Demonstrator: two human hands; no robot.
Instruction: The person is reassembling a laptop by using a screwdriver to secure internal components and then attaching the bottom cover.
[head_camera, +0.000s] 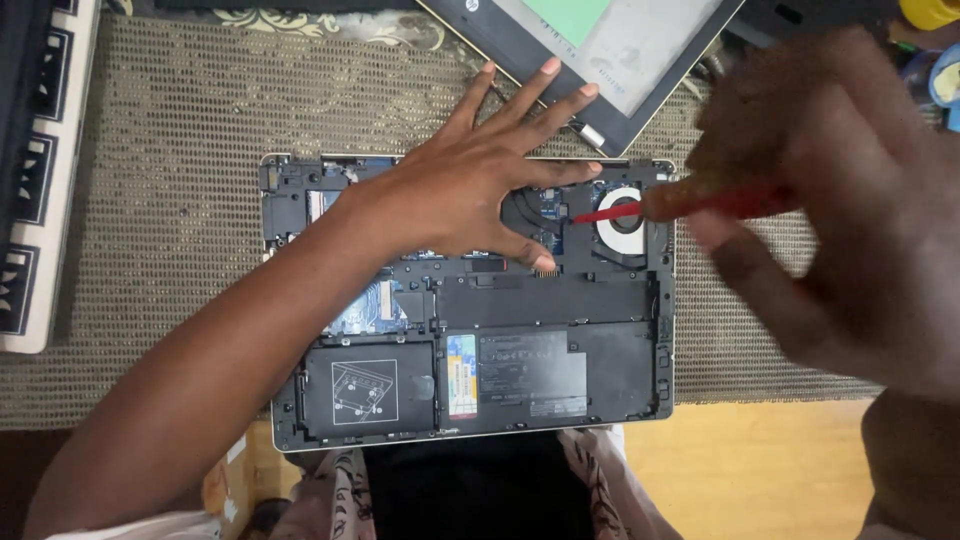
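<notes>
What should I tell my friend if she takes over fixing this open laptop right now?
Left hand: flat, fingers spread, pressing on the open laptop to steady it.
Right hand: holds a red screwdriver, tip near the round fan at the top right.
Done: bottom cover is off; battery and boards show.
Left: the fan is still in place.
Nearby: a second laptop lies on the mat above.

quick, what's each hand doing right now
Left hand: open, fingers spread, pressed flat on the opened laptop.
Right hand: closed around a red screwdriver, tip by the fan.
</notes>
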